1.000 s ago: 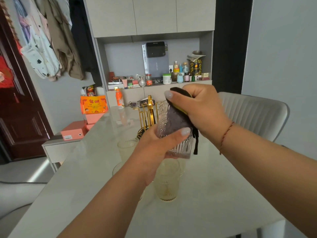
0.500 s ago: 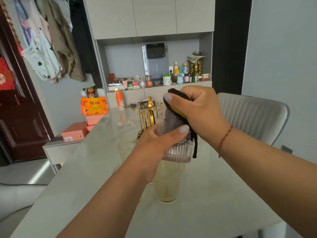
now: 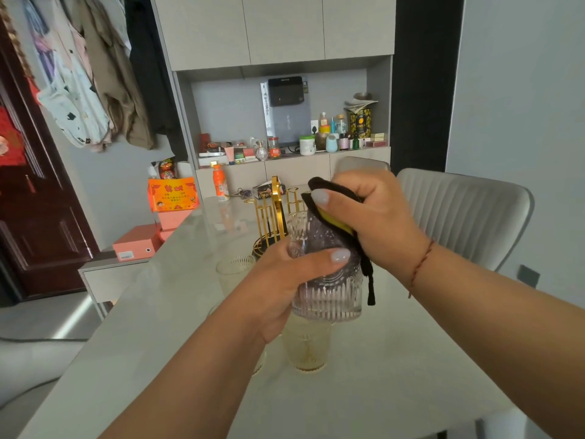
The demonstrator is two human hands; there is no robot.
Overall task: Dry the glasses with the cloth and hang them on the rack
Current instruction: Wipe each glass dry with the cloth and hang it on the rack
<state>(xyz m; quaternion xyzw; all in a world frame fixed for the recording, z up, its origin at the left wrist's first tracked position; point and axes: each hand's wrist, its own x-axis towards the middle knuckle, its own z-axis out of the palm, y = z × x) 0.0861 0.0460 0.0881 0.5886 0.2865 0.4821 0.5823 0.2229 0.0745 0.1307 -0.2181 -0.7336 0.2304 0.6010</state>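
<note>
My left hand (image 3: 285,280) grips a clear ribbed glass (image 3: 327,296) held above the table, its open end tilted up toward my right hand. My right hand (image 3: 373,217) holds a dark cloth (image 3: 332,236) with a yellow layer and presses it into the mouth of the glass; a black strip of the cloth dangles down the right side. A gold rack (image 3: 273,213) with upright pegs stands on the table just behind the glass. A yellowish ribbed glass (image 3: 305,346) stands on the table under the held one, and another clear glass (image 3: 234,274) stands to the left.
The pale marble table (image 3: 395,359) stretches ahead to a cabinet shelf crowded with bottles and jars. An orange bottle (image 3: 220,182) and an orange box (image 3: 173,198) sit at the far left end. A grey ribbed chair (image 3: 465,210) stands on the right.
The held glass and both hands have shifted slightly lower and tilted a little, with the cloth still worked into the glass. The glasses on the table have not moved.
</note>
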